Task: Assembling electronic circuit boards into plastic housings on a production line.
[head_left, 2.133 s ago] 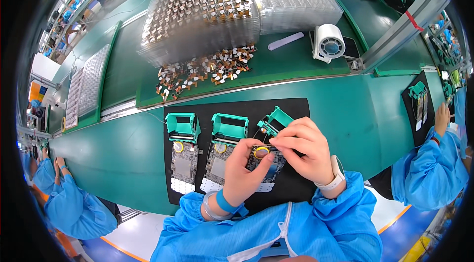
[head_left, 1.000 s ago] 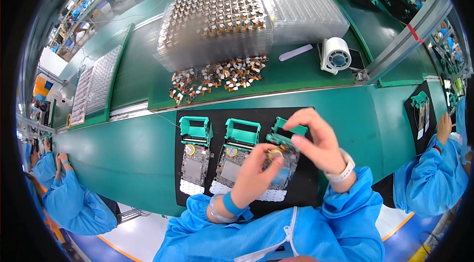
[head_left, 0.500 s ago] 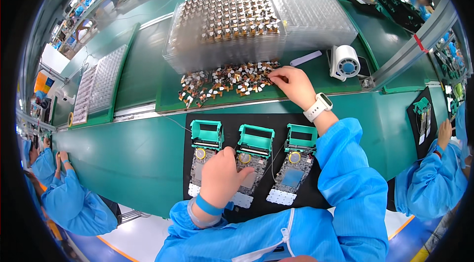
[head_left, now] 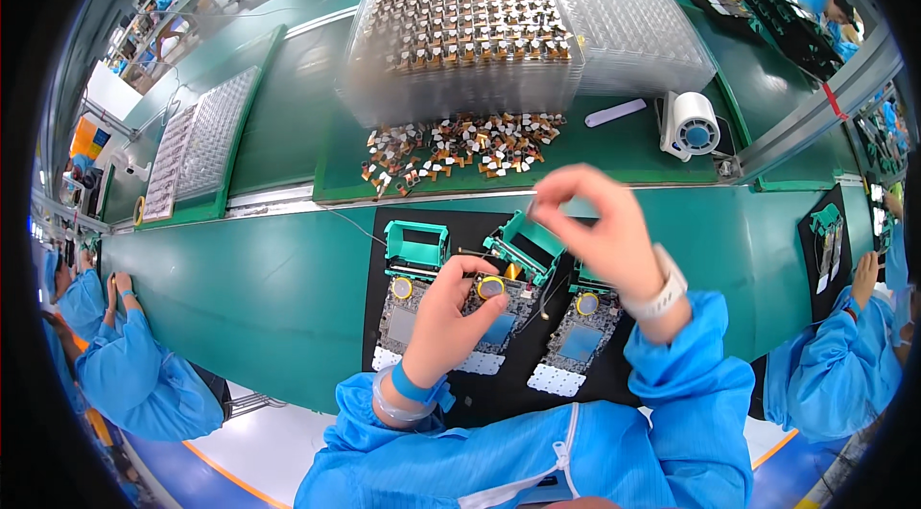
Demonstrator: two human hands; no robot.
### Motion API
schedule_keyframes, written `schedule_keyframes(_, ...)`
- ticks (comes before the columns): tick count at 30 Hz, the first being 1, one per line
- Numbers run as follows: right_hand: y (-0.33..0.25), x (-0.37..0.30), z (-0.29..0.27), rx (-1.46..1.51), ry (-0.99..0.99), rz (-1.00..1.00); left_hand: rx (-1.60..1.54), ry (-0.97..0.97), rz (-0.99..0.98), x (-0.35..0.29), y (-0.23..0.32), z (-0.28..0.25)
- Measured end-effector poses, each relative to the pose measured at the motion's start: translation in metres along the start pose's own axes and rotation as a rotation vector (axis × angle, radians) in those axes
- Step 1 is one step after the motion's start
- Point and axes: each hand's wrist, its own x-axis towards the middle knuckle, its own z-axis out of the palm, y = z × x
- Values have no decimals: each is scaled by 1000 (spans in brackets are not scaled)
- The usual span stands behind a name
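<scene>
Three circuit boards with green plastic frames lie on a black mat (head_left: pixel 508 389). My left hand (head_left: pixel 443 322) grips the middle circuit board (head_left: pixel 499 329), index finger and thumb curved either side of its yellow-rimmed round cell (head_left: pixel 490 286). That board's green frame (head_left: pixel 529 245) sits askew. Over it hovers my right hand (head_left: pixel 600 231), blurred, finger and thumb pinched; what they hold is too small and smeared to name. To the left is another board (head_left: pixel 398 317) with an upright frame (head_left: pixel 416 248); the right-hand board (head_left: pixel 580 336) has its frame partly hidden behind my right hand.
Beyond the mat lies a pile of small flex-cable parts (head_left: pixel 470 144). Behind it stand clear trays (head_left: pixel 465 29) filled with parts, and more clear trays (head_left: pixel 624 24). A white fan (head_left: pixel 693 125) and white bar (head_left: pixel 615 113) are at right. Co-workers sit both sides.
My right hand has left the parts pile and come back toward me over the middle board. That board's green frame has turned askew. My left index finger has moved round the cell.
</scene>
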Motion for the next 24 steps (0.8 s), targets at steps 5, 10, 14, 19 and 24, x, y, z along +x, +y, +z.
schedule_keyframes(5,-20,-21,15,-170,-176,-160,-15,53,60,3,-7,2)
schedule_keyframes(10,-22,-22,14,-225,-188,-231,-57,81,95,1,-5,6)
schedule_keyframes(14,-22,-23,14,-269,-187,-272,-42,100,97,0,-3,7)
schedule_keyframes(19,-22,-23,13,-254,-198,-252,-48,105,93,-2,-2,8)
schedule_keyframes(24,-20,-22,12,-216,-214,-212,-51,102,83,-1,-3,7)
